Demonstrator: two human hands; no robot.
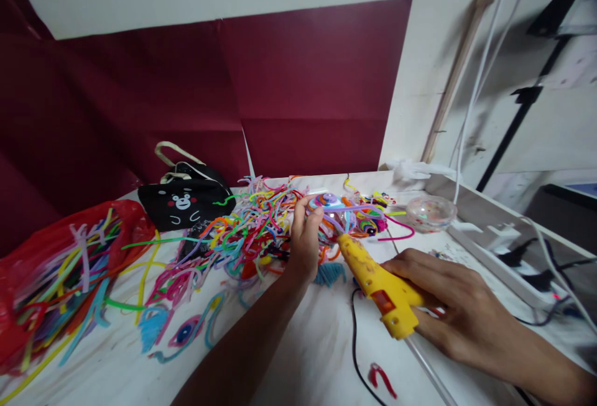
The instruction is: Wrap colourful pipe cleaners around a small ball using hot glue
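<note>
My left hand is closed on a colourful pipe-cleaner craft, with coiled purple, pink and blue on top. A loose purple pipe cleaner stretches rightward from it. My right hand grips a yellow hot glue gun, its nozzle pointing up and left, close to the craft. Whether the nozzle touches it I cannot tell. A clear glue stick sticks out of the gun's rear. Just beyond lies another multicoloured piece with a dark eye.
Tangled pipe cleaners pile up behind my left hand. Further left are a red plastic bag of pipe cleaners and a black pouch. On the right stand a clear bowl and a power strip. A black cord crosses the table.
</note>
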